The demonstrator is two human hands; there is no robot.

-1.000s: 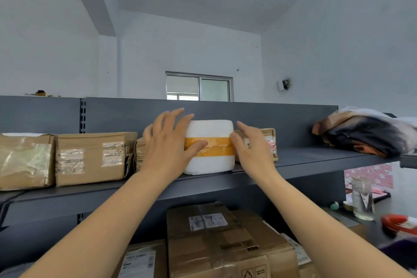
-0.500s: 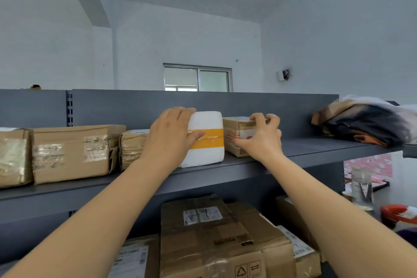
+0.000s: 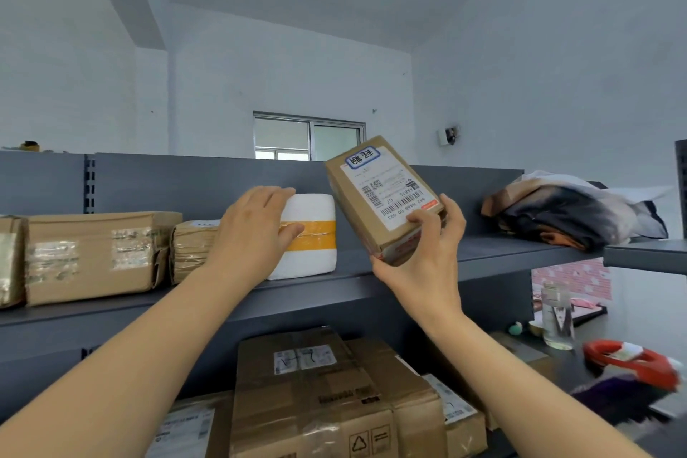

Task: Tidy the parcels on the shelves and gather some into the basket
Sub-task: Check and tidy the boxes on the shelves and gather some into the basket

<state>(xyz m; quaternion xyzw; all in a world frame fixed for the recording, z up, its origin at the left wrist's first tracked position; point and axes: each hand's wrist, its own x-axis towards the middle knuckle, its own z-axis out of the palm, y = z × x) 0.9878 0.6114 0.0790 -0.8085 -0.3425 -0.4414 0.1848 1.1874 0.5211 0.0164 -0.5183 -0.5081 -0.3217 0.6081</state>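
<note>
Grey shelf (image 3: 371, 294) ahead: our right hand (image 3: 427, 257) grips the labelled parcel (image 3: 383, 197), lifted at two o'clock; left hand (image 3: 252, 234) rests flat, fingers loose, on the white parcel (image 3: 312, 234). Basket unseen; next we find it.

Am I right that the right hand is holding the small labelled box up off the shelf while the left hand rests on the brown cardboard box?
Not quite: in the head view the left hand rests on the white parcel with the yellow band, not a brown box. The right hand does hold the small labelled box up.

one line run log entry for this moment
left hand: resting on white parcel | right hand: holding small labelled box tilted above shelf
</note>
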